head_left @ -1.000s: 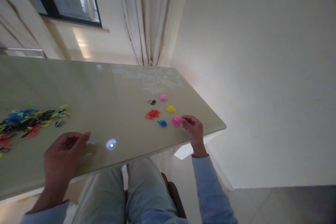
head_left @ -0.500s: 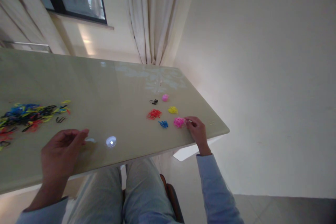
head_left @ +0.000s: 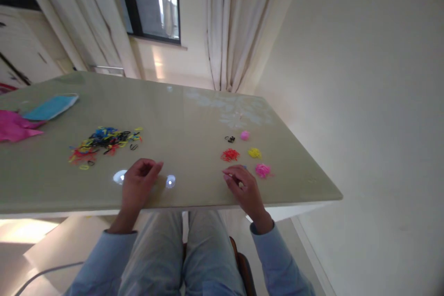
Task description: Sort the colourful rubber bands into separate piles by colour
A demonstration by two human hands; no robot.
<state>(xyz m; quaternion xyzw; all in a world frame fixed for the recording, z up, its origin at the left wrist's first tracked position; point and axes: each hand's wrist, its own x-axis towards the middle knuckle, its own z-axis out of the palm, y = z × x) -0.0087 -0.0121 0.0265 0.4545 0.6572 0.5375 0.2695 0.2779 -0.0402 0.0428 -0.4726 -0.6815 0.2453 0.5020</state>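
My left hand [head_left: 140, 185] hovers near the table's front edge, thumb and forefinger pressed together; whatever they hold is too small to make out. Behind it lies a mixed heap of small rubber bands [head_left: 107, 138] in blue, black, yellow and red. My right hand [head_left: 244, 189] is loosely curled, with a slight gap between thumb and forefinger and nothing visible there. Around it are sorted piles: red bands [head_left: 230, 154], yellow bands [head_left: 254, 153], bright pink bands [head_left: 262, 170], black bands [head_left: 230, 139] and a lighter pink clump [head_left: 244, 135]. The blue pile [head_left: 244, 167] is mostly hidden behind my right hand.
A blue face mask [head_left: 52, 107] and a pink cloth-like piece [head_left: 17, 126] lie at the table's left. The glossy table [head_left: 187, 125] ends at a front edge above my legs. Curtains [head_left: 239, 23] and a wall stand beyond.
My right hand has left the bright pink pile and moved left, in front of the blue pile. My view has turned left, bringing the mask and pink piece into sight. My left hand stays pinched.
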